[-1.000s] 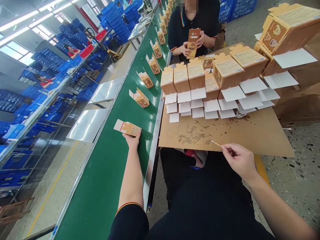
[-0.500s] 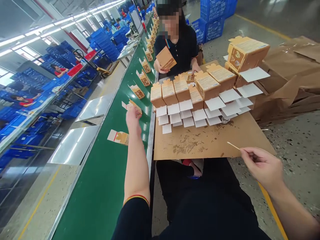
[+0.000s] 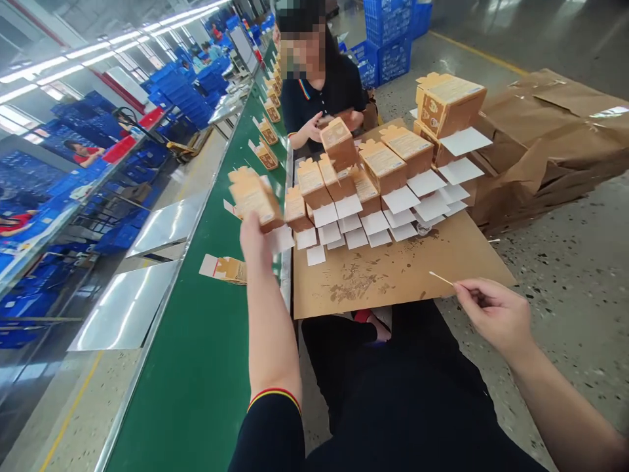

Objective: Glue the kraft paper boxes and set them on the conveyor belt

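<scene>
My left hand (image 3: pixel 254 237) is raised above the edge of the green conveyor belt (image 3: pixel 196 367) and grips a small orange carton (image 3: pixel 253 195) with a white flap hanging open. My right hand (image 3: pixel 491 313) hovers near the front right corner of a brown cardboard sheet (image 3: pixel 393 275) and pinches a thin wooden stick (image 3: pixel 441 278) that points left. Rows of orange cartons (image 3: pixel 373 164) with white flaps open stand at the back of the sheet. Another carton (image 3: pixel 223 269) lies flat on the belt just left of my left arm.
A person in a dark polo (image 3: pixel 319 92) sits opposite and handles a carton (image 3: pixel 338 141). More cartons (image 3: pixel 265 154) ride the belt farther along. Folded brown cardboard (image 3: pixel 550 144) lies on the floor at right. Blue crates (image 3: pixel 388 39) stand behind; metal plates (image 3: pixel 125 308) flank the belt.
My left hand let go of the flat carton on the belt, reached forward and lifted another carton off it. My right hand kept the stick and barely moved. The view tilted up.
</scene>
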The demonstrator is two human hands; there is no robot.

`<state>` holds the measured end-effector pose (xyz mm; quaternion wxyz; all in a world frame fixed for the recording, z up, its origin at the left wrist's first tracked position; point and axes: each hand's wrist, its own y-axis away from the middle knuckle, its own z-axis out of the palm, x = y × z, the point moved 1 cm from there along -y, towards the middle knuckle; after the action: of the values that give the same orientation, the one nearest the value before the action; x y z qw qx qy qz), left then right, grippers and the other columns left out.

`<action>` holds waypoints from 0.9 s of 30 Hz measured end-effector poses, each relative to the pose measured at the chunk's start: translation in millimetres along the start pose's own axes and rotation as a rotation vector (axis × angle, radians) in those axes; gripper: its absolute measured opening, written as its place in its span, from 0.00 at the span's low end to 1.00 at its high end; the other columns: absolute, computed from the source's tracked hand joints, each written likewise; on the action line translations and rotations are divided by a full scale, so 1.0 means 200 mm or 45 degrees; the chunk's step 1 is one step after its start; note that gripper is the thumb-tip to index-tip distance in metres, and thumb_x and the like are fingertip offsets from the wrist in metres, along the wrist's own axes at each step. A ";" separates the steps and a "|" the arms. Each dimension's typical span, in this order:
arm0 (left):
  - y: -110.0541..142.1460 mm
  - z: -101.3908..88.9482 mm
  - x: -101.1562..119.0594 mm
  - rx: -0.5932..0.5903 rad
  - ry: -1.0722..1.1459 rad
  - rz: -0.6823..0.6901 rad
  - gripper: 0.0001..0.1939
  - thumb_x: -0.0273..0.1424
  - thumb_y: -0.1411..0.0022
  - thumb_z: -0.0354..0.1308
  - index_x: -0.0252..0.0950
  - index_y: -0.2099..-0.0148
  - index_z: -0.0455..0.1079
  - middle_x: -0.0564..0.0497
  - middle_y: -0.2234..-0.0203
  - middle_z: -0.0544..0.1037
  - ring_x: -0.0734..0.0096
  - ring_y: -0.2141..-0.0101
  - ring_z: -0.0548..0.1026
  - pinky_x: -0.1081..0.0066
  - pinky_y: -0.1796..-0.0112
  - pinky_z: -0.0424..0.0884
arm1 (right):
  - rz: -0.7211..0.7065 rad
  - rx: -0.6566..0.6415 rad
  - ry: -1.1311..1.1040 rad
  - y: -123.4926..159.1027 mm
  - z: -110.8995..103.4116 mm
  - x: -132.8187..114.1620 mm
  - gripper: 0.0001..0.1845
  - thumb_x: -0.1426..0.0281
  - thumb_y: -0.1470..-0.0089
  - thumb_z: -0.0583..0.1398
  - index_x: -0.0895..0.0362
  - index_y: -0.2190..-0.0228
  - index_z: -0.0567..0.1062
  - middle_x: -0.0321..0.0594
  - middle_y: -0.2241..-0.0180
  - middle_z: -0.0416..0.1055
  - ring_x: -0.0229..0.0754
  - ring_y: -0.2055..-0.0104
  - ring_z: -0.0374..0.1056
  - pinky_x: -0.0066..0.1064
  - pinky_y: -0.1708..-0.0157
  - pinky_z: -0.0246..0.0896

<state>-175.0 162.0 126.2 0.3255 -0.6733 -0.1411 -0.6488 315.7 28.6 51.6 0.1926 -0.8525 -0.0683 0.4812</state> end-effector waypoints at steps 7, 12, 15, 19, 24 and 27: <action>0.79 -0.16 -0.09 -0.230 0.228 -0.397 0.40 0.47 0.49 0.83 0.44 0.36 0.78 0.39 0.33 0.81 0.36 0.29 0.76 0.42 0.33 0.79 | 0.002 -0.262 -0.102 -0.03 0.20 -0.10 0.17 0.60 0.28 0.63 0.51 0.71 0.80 0.40 0.73 0.77 0.42 0.73 0.70 0.35 0.70 0.68; 1.03 -0.05 -0.36 -0.151 0.074 -0.527 0.45 0.52 0.55 0.87 0.42 0.40 0.76 0.35 0.37 0.83 0.43 0.35 0.83 0.46 0.34 0.79 | -0.134 -0.627 -0.207 0.00 0.57 -0.15 0.15 0.69 0.30 0.60 0.52 0.72 0.75 0.37 0.75 0.72 0.41 0.73 0.66 0.33 0.69 0.64; 1.05 -0.05 -0.42 -0.126 0.077 -0.516 0.44 0.52 0.53 0.87 0.41 0.41 0.75 0.35 0.39 0.84 0.45 0.38 0.85 0.46 0.35 0.80 | -0.169 -0.706 -0.152 0.03 0.73 -0.14 0.16 0.72 0.31 0.58 0.51 0.73 0.68 0.37 0.74 0.69 0.42 0.70 0.67 0.32 0.66 0.63; 1.05 -0.06 -0.41 -0.120 0.054 -0.493 0.43 0.50 0.52 0.88 0.42 0.41 0.74 0.37 0.40 0.85 0.47 0.40 0.86 0.46 0.35 0.80 | -0.211 -0.748 -0.013 0.06 0.80 -0.10 0.18 0.74 0.29 0.58 0.51 0.72 0.64 0.39 0.71 0.70 0.43 0.67 0.68 0.34 0.65 0.60; 1.07 -0.05 -0.39 -0.133 0.013 -0.463 0.42 0.51 0.50 0.87 0.42 0.42 0.71 0.37 0.39 0.84 0.48 0.38 0.85 0.49 0.35 0.80 | -0.278 -0.869 0.066 0.11 0.80 -0.10 0.17 0.75 0.28 0.57 0.52 0.72 0.66 0.41 0.69 0.71 0.43 0.67 0.65 0.35 0.65 0.59; 1.09 -0.03 -0.39 -0.133 -0.027 -0.432 0.43 0.53 0.51 0.87 0.43 0.43 0.69 0.39 0.42 0.84 0.50 0.41 0.85 0.51 0.36 0.81 | -0.298 -0.911 0.022 0.13 0.81 -0.14 0.17 0.76 0.30 0.57 0.52 0.73 0.65 0.39 0.71 0.69 0.42 0.69 0.64 0.34 0.66 0.58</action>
<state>-56.6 13.2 -4.0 0.1744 -0.6626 -0.2224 -0.6936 163.2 38.7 -11.7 -0.0630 -0.8563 -0.3274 0.3945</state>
